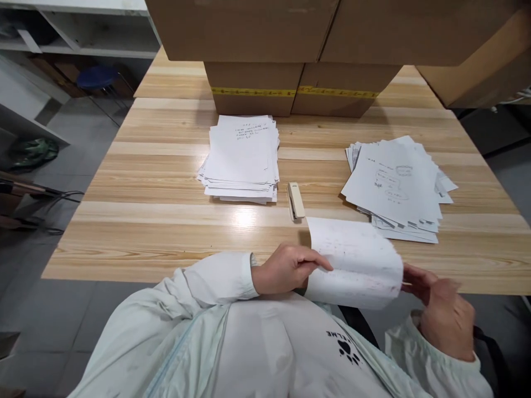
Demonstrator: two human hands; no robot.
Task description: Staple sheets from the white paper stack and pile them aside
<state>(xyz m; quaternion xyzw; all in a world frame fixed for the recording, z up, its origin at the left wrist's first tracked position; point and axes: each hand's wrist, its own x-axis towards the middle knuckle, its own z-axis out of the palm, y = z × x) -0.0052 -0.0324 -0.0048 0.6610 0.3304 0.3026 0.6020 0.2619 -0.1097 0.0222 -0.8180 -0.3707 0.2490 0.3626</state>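
Left hand point(286, 268), one: at nine o'clock on the written paper point(352, 260), fingers curled, index finger laid across its upper face, probably to steady the curve; whether the thumb pinches from beneath, I cannot tell.

Right hand point(446, 309), one: at four o'clock, blurred, fingertips at the paper's right edge and partly behind it; pinching or merely supporting, I cannot tell.

Written paper, one piece or thin set, leaves not countable: at the clock's centre, between the hands, bowed, its near part overhanging the front edge of the wood-grain table point(136, 221). Held near the body, it seems placed for both hands to manage.

Stapler point(296, 200), one, cream: between ten and eleven, just beside the paper's far left corner, presumably for ready reach.

Paper stacks, two, leaves uncounted. Left stack point(243, 155): between ten and eleven, beyond the stapler, fairly squared. Right stack point(394, 179): at one, loosely fanned, corners jutting. Their separation likely prevents mixing.

Cardboard boxes, five discernible: two lower boxes point(255, 74), yellow-taped, towards twelve; two upper boxes point(244, 30) resting on them; one side box point(481, 69) at one. Probably set back to spare elbow room.

Blue stool point(97, 77), one: at ten, on the floor.
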